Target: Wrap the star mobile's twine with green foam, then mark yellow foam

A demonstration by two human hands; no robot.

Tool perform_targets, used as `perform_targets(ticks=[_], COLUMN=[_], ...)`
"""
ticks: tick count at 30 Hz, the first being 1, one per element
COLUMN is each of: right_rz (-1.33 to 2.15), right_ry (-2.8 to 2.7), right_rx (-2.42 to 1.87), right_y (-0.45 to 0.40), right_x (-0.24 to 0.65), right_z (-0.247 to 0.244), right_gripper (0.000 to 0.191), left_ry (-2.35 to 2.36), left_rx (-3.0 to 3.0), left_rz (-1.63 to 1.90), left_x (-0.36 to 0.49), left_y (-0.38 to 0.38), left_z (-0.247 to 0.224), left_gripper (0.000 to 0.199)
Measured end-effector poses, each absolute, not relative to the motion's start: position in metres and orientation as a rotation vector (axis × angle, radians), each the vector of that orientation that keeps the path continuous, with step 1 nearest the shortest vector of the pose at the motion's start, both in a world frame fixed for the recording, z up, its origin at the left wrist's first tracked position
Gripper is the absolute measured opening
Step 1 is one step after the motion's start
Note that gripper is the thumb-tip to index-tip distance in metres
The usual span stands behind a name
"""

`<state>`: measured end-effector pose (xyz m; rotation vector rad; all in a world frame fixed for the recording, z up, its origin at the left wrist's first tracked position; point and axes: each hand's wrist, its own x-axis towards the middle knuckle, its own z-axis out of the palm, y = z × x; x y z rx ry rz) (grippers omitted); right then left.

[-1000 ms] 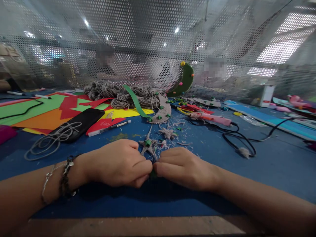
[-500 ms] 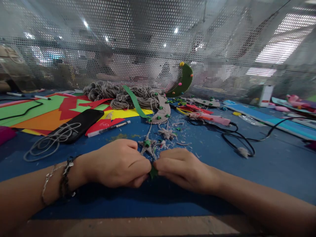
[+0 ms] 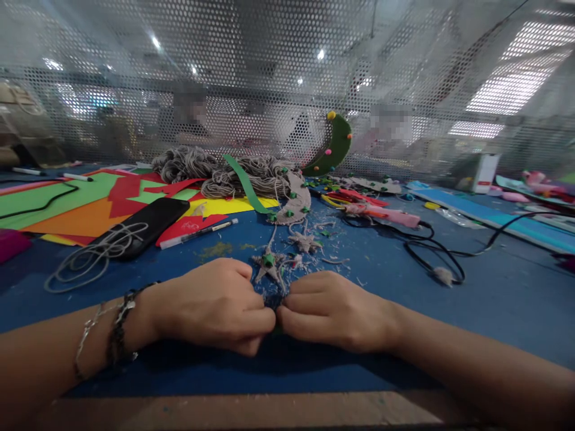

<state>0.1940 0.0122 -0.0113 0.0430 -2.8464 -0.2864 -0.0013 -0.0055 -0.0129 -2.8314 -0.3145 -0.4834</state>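
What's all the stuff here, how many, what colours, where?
Paper: many, multicoloured, left
Pens: three, whitish, left
Slab: one, black, left
Cord loops: several, grey, left
Yarn bundles: several, grey, back
Strip: one, green, centre
Stars: two, grey, centre
Crescents: at least two, grey and green, centre
Tool: one, pink, right
Board: one, blue, right
Box: one, white, right
Mesh: one, grey, back
People: some, blurred, behind
Table: one, blue, underneath
Left hand: one, bracelets on wrist, front
Right hand: one, bare, front

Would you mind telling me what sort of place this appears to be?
Probably a craft workshop or studio: bundles of grey cord, coloured sheets and a grey star-shaped ornament lie on a blue table.
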Motion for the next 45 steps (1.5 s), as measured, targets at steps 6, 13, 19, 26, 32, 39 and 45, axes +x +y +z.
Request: perform_targets(ticks=[6, 13, 19, 26, 32, 39, 45], right_rz=[-0.365, -0.417, -0.382, -0.445, -0.409, 0.455, 1.12], right_ry=[-2.792, -2.776, -2.8, -2.772, -2.708, -2.499, -2.266], right_rx=[-0.017, -0.024, -0.029, -0.028, -0.068, -0.57, -0.706], right_y=[0.0102, 0.0096, 0.0096, 0.0082, 0.0078, 0.0061, 0.0099], right_x=[0.1943, 0.1941, 0.1935, 0.1942, 0.1952, 0.1933, 0.1895], right_z=[-0.0056, -0.0062, -0.008, -0.0065, -0.0057, -0.0088, -0.0085], right_gripper=[0.031, 0.032, 0.034, 0.031, 0.029, 0.008, 0.002], left_ry=[-0.333, -0.329, -0.336, -0.318, -0.402, -0.499, -0.67], left_rx=[-2.829, -2.787, -2.743, -2.759, -2.77, -2.783, -2.811], left_rz=[-0.576, -0.565, -0.578, -0.539, -0.479, -0.365, -0.453], left_x=[0.0006, 0.0006, 0.0017, 0.0003, 0.0004, -0.0011, -0.004], left_y=[-0.0054, -0.0043, -0.0036, -0.0046, -0.0027, 0.0012, 0.0031], left_z=[-0.0095, -0.0108, -0.0105, -0.0094, -0.0103, -0.0111, -0.0105], left_gripper=[0.021, 0.021, 0.021, 0.024, 0.033, 0.031, 0.033])
